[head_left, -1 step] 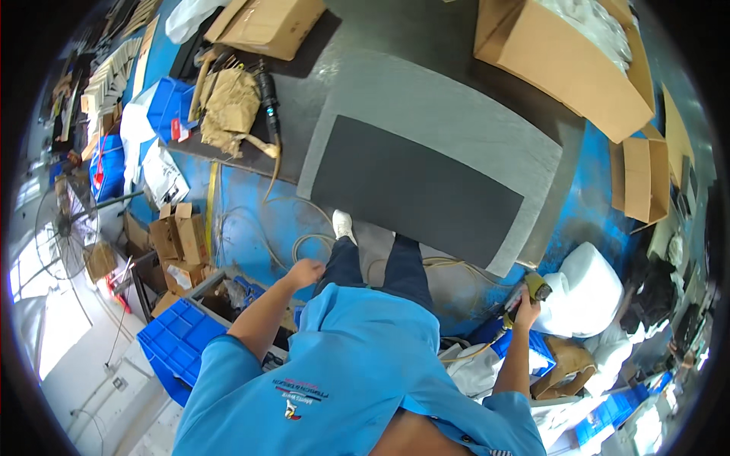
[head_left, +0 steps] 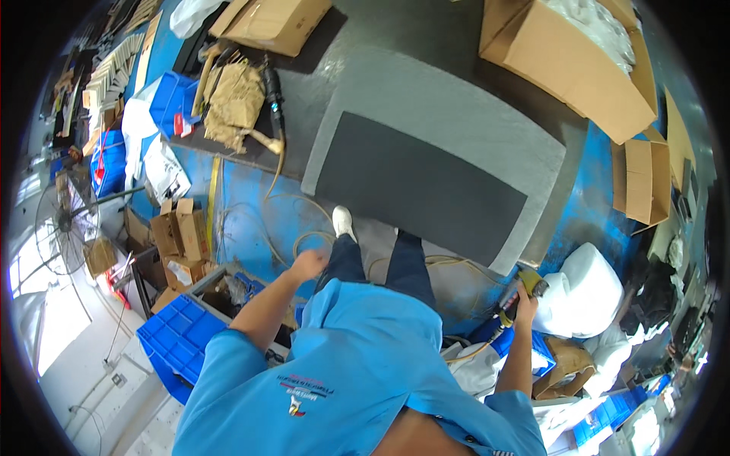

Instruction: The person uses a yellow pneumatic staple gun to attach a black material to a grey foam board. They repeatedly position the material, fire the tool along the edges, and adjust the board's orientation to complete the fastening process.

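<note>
My right hand [head_left: 526, 306] grips a yellow-green hand tool [head_left: 534, 283] out to the right, next to a white wrapped bundle. A yellowish hose [head_left: 473, 355] runs from around the tool toward my body. Low at my left side, my left hand [head_left: 309, 264] hangs beside my thigh with its fingers curled in and nothing seen in it. In front of my feet a dark rectangular sheet [head_left: 418, 190] lies on a larger grey board [head_left: 449, 102] on the workbench. My hands are apart from both.
On the bench's left lie a black cylindrical power tool [head_left: 272, 91] and crumpled brown paper [head_left: 234, 102]. An open cardboard box [head_left: 566, 68] stands far right. Blue crates [head_left: 182, 342] and a fan [head_left: 65, 220] are at my left. Hoses [head_left: 308, 242] loop over the floor near my feet.
The view has shifted slightly, so the bench and boxes sit a little farther right. My right hand still holds the tool; my left hand is nearly unchanged.
</note>
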The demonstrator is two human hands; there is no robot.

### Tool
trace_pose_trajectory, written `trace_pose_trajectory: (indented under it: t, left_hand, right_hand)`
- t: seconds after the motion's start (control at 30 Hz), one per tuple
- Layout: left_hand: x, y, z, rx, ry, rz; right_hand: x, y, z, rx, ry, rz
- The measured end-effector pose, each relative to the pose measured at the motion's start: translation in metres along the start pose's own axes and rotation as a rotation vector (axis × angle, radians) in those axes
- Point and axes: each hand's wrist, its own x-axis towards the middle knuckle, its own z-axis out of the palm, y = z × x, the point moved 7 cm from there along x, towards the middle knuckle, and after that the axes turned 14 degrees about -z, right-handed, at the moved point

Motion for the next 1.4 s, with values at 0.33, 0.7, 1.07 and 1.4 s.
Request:
trace_pose_trajectory:
  t: [0.33,0.7,1.07,1.4]
  left_hand:
    - [0.058,0.093,-0.133,0.515,0.743,0.054]
    - [0.047,0.072,-0.084,0.563,0.697,0.265]
    - [0.055,0.086,-0.103,0.538,0.793,0.291]
    - [0.046,0.081,-0.098,0.418,0.798,0.365]
  right_hand:
    - [-0.178,-0.035,0.153,-0.059,-0.472,-0.004]
    - [-0.295,-0.005,0.184,-0.129,-0.289,0.127]
    - [-0.234,-0.051,0.247,-0.576,-0.542,-0.092]
    - [-0.216,-0.098,0.299,-0.625,-0.585,-0.349]
